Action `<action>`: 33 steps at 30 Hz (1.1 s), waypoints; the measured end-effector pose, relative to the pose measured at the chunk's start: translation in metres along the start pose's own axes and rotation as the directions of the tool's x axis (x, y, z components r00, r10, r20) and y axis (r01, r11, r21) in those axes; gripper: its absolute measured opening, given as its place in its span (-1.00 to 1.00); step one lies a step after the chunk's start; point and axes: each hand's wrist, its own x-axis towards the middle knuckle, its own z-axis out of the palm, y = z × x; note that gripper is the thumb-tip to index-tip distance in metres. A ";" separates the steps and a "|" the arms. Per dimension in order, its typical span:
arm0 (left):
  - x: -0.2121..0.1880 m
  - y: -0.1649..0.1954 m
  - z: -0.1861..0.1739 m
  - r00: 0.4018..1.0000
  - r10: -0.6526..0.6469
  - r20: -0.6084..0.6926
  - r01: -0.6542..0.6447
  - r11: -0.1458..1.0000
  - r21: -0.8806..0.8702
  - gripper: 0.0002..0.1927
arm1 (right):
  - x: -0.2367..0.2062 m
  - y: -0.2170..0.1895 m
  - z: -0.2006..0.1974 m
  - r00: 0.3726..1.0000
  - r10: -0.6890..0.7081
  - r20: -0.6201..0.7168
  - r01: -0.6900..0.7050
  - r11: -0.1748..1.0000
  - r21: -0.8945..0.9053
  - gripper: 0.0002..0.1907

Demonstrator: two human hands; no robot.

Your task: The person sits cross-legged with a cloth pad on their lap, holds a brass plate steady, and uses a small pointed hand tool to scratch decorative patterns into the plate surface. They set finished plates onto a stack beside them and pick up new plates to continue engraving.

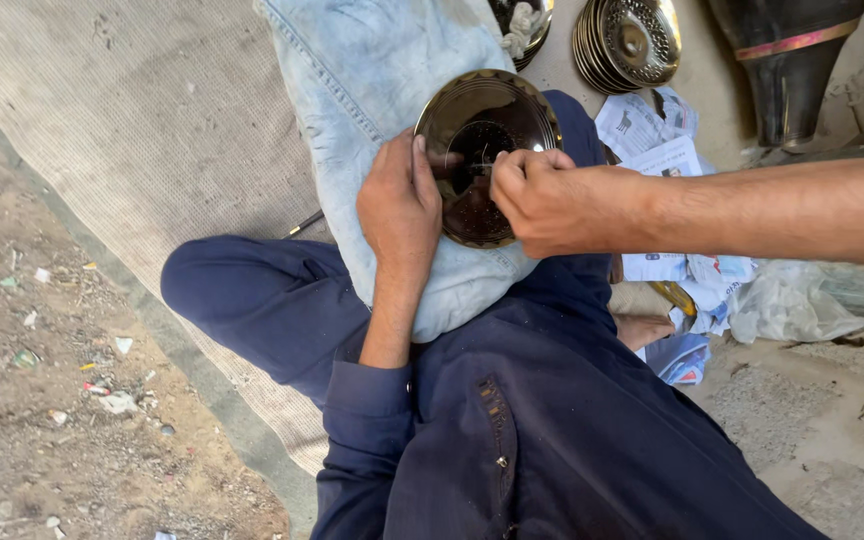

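A round brass-coloured dish [497, 110] with a dark, patterned inside lies on a pale denim cushion [382, 70] across my lap. My left hand [399, 200] grips the dish's near-left rim, thumb reaching inside. My right hand [542, 198] is closed over the dish's middle, pinching a thin metal tool whose tip touches the inside; most of the tool is hidden by the fingers.
A stack of similar engraved dishes [632, 42] stands at the top, beside a dark vase-like vessel [790, 60]. Newspaper sheets [652, 130] and a crumpled plastic bag [787, 305] lie to the right. A woven mat [152, 130] covers the ground; littered dirt [52, 400] lies left.
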 end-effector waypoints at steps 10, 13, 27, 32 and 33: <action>0.009 0.000 0.001 0.999 -0.001 -0.036 0.001 1.000 0.000 -0.85 | 0.042 0.008 -0.024 0.973 0.050 0.226 -0.106 0.964 0.246 -0.68; 0.008 -0.001 0.002 0.999 -0.024 -0.034 0.022 0.999 -0.033 -0.83 | 0.061 0.023 -0.019 0.930 0.125 0.345 -0.303 0.794 0.528 -0.76; 0.011 0.007 0.004 0.999 0.038 -0.026 -0.037 0.999 0.036 -0.82 | -0.021 -0.011 0.040 0.471 0.788 0.398 -0.552 -0.089 0.829 -0.75; 0.014 0.010 -0.005 0.986 -0.166 -0.005 0.163 0.978 -0.133 -0.76 | -0.043 -0.110 0.076 0.100 0.642 0.760 0.132 -0.766 0.629 -0.62; 0.017 0.006 -0.011 0.984 -0.155 -0.092 0.139 0.977 -0.162 -0.76 | -0.042 -0.130 0.090 0.021 0.634 0.773 0.282 -0.745 0.604 -0.60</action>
